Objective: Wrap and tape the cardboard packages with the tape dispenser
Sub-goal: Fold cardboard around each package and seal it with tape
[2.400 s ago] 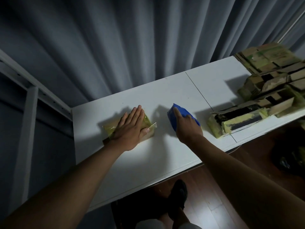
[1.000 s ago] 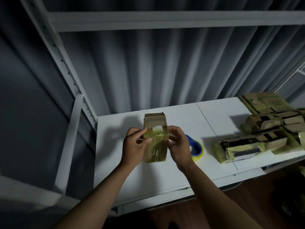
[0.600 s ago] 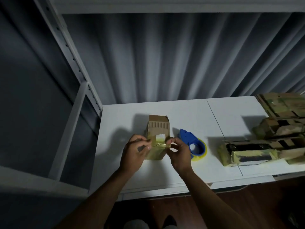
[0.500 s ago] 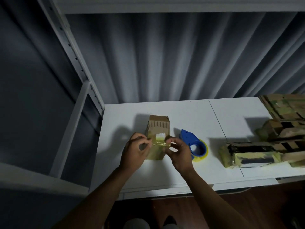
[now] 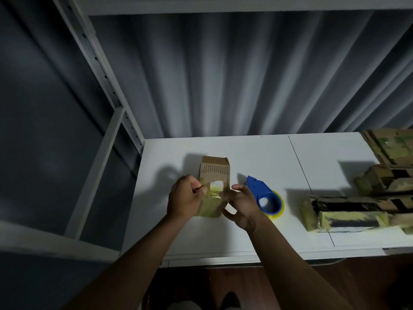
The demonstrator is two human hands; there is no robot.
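package stack [image 5: 384,186] cut by right edge | cardboard package [image 5: 214,175] lower part behind hands

Brown ribbed cardboard package [image 5: 215,173] with yellowish tape, blue tape dispenser [image 5: 266,196], white table [image 5: 257,233], seemingly grey curtain [image 5: 223,74]
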